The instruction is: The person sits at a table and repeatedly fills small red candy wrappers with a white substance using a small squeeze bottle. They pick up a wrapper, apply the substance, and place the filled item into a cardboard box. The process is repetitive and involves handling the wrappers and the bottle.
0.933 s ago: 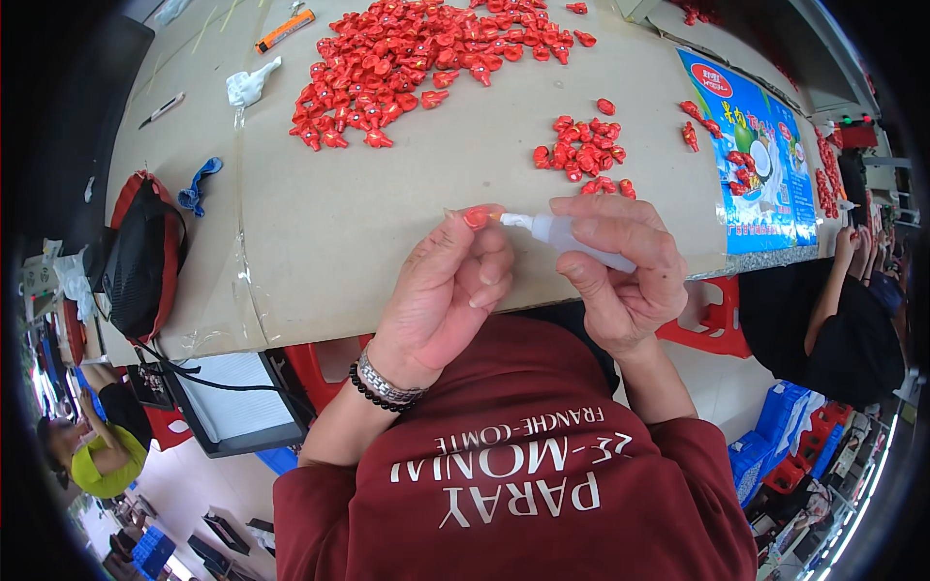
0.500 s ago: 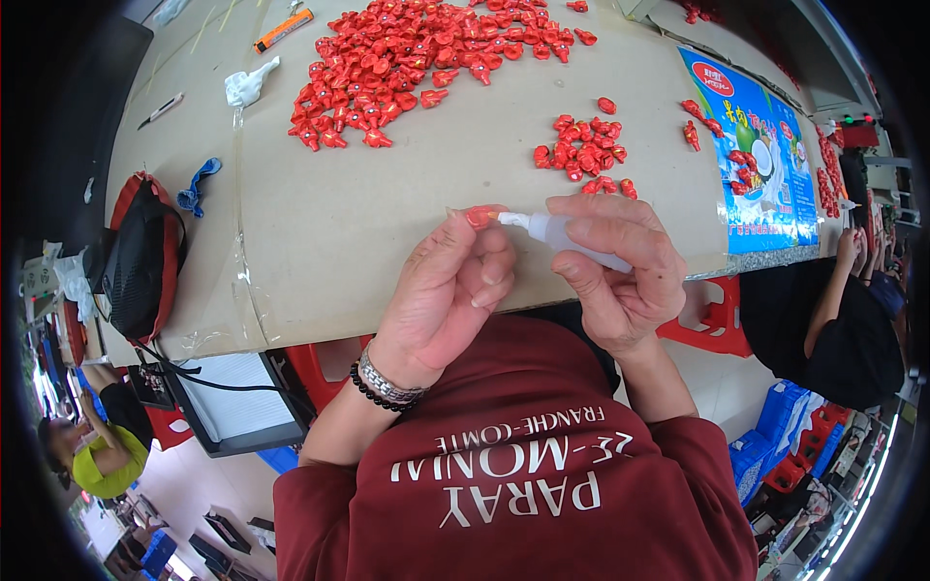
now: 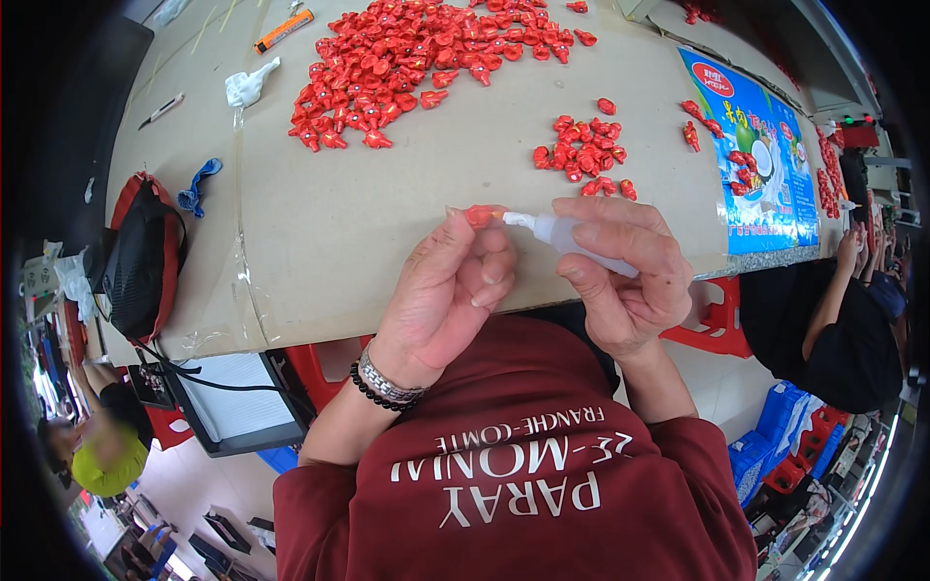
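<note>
Within the pinch of your left hand (image 3: 441, 286) sits a small red moulded piece (image 3: 479, 216); to its right, your right hand (image 3: 644, 261) is clamped around a translucent squeeze bottle (image 3: 578, 244); the bottle now stands slightly farther right than a moment ago, suggesting its white nozzle (image 3: 520, 221) bears less on the piece, though contact is unclear; beyond your right hand lies a small red cluster (image 3: 581, 150); beyond your left, a larger heap (image 3: 407, 68).

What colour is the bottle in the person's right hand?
The bottle is translucent whitish, its nozzle white; best seen in the head view.
</note>
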A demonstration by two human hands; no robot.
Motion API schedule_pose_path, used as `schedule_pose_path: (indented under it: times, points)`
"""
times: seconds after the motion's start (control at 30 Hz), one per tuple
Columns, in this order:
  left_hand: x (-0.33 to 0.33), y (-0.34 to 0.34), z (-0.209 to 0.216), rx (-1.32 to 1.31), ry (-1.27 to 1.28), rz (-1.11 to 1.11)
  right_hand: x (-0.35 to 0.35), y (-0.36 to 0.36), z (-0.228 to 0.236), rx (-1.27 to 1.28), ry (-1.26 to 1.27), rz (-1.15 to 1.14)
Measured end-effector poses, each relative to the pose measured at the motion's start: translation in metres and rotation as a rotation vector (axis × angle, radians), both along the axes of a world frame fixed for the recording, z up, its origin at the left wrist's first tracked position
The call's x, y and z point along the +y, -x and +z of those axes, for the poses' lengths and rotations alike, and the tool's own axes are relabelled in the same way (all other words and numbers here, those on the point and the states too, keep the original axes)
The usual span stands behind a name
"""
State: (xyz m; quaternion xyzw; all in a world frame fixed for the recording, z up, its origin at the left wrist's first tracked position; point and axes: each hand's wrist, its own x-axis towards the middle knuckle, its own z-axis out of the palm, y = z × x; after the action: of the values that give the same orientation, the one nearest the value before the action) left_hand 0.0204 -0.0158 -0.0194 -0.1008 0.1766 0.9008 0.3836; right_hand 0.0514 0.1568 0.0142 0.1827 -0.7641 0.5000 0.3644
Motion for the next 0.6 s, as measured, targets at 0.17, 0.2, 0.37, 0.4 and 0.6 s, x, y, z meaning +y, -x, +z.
schedule_pose_path:
  times: [0.17,0.2,0.37,0.4,0.6]
  points:
    - [-0.0009,-0.0004,-0.0027,-0.009,-0.017,-0.008,0.0,-0.0001,-0.0001,-0.012,0.005,0.016]
    - [-0.0014,-0.0004,-0.0035,-0.009,-0.027,-0.016,-0.0003,-0.0002,0.0002,-0.014,0.002,0.015]
    - [-0.0013,-0.0007,-0.002,0.005,-0.017,-0.012,-0.0019,0.0004,0.0011,-0.02,-0.02,0.013]
    - [-0.0011,-0.0008,-0.0008,0.004,-0.005,-0.007,-0.0008,0.0,0.0005,-0.027,-0.04,0.024]
    - [-0.0006,-0.0007,0.0012,-0.003,0.005,0.001,-0.0034,0.0007,0.0002,-0.028,-0.015,0.005]
